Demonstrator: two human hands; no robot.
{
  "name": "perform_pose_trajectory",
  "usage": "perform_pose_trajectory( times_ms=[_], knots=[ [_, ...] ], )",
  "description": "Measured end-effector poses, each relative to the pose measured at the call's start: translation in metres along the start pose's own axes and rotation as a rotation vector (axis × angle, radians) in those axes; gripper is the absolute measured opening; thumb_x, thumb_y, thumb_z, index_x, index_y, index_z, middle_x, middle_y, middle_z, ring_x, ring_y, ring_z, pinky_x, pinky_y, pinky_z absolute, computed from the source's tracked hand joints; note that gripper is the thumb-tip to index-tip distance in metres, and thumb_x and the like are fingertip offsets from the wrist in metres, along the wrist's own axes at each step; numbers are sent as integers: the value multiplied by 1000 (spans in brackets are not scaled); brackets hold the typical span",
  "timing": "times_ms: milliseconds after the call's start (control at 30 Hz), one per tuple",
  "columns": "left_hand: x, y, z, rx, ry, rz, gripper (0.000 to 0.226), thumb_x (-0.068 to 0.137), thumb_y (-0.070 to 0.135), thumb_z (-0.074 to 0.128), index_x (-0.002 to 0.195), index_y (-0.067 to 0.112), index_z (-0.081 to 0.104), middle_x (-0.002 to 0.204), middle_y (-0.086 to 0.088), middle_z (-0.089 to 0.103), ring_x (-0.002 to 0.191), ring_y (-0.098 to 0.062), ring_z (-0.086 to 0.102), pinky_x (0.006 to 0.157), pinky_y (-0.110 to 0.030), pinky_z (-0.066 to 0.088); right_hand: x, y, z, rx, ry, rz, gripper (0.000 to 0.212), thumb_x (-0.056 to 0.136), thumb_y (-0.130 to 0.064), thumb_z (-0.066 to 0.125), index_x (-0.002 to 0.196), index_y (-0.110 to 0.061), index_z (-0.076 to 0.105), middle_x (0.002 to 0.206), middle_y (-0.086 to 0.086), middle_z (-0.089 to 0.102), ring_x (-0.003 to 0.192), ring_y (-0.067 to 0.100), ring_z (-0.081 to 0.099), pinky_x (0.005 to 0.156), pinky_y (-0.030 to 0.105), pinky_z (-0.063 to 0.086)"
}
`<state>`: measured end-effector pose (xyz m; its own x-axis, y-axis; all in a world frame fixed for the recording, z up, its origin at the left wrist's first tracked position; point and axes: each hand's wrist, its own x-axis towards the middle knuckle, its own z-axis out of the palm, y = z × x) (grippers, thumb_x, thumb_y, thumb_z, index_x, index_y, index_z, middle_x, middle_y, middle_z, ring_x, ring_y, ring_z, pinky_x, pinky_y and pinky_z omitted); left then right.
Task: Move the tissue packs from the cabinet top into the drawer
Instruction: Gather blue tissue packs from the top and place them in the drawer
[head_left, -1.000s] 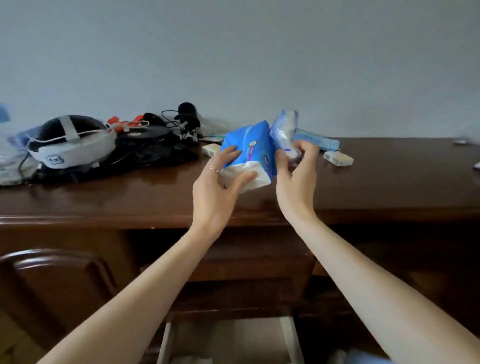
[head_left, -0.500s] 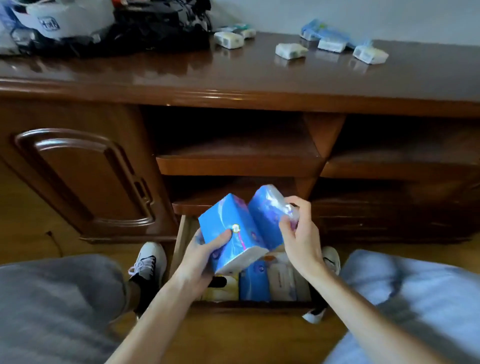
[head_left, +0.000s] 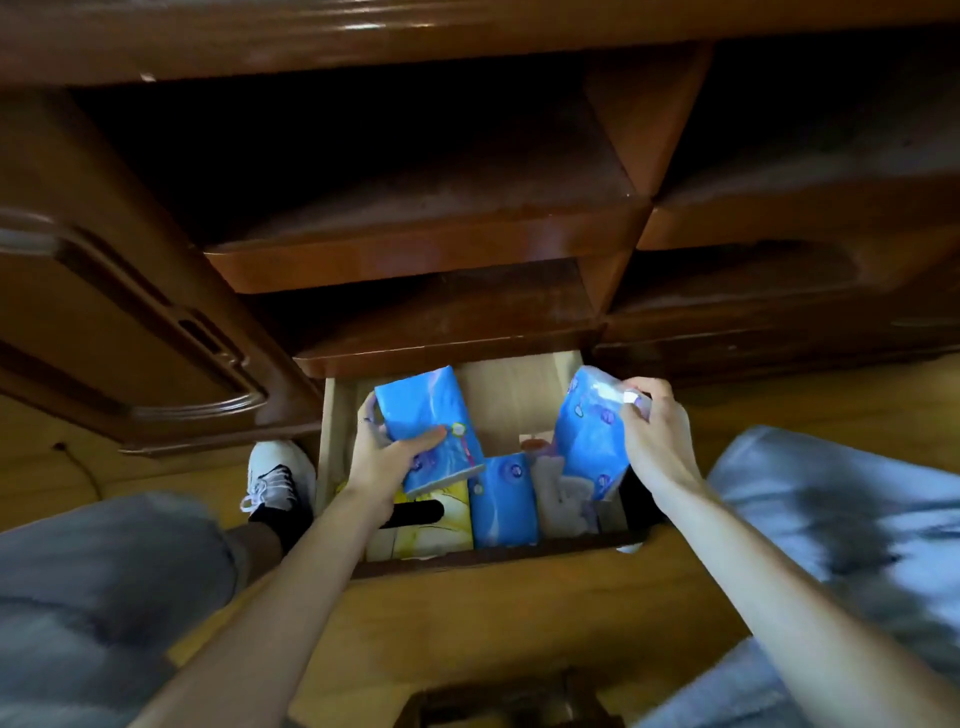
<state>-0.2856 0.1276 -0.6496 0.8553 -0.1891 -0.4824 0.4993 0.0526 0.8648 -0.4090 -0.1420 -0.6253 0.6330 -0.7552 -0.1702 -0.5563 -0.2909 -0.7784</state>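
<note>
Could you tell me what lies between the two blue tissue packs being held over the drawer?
In the head view, bare drawer floor shows between the left pack and right pack, with another blue pack lying nearer the front.

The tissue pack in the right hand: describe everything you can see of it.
The tissue pack is a soft rectangular pack in glossy blue plastic film with small round printed marks; its top end is clearer, crinkled film. The right hand pinches that top end and right edge, holding the pack upright, tilted slightly, over the right side of the open drawer. Its lower end sits among pale items there; whether it rests on them is unclear.
</note>
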Motion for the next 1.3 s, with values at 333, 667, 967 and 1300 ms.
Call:
perform_pose_trajectory(
  times_ms=[333,667,967,1300],
  knots=[
    [121,1,74,1225,-451,228,78,78,33,82,143,32,38,122,3,60,101,-14,60,83,-32,51,-5,18,8,-14,-144,-24,29,103,-17,52,127,-32,50,93,-20,59,77,7,66,69,50,61],
    [167,-34,69,1425,-663,-146,58,94,10,60,148,17,42,131,-10,58,106,-27,63,76,-34,47,-14,14,15,-90,-304,-87,33,103,-16,52,133,-30,45,103,-7,68,78,12,71,59,45,60],
    [153,-50,60,1426,-544,14,68,80,33,55,145,45,40,141,-3,55,124,-26,53,102,-37,42,-8,21,22,-9,-272,16,37,102,-17,56,135,-30,44,98,-20,59,82,6,68,66,43,63],
    [77,-13,4,562,-497,-203,43,83,37,79,121,20,68,109,2,76,99,-16,72,91,-37,56,-12,-12,92,535,-447,433,40,89,-1,61,127,-14,61,100,11,74,77,15,73,61,31,60]
  ],
)
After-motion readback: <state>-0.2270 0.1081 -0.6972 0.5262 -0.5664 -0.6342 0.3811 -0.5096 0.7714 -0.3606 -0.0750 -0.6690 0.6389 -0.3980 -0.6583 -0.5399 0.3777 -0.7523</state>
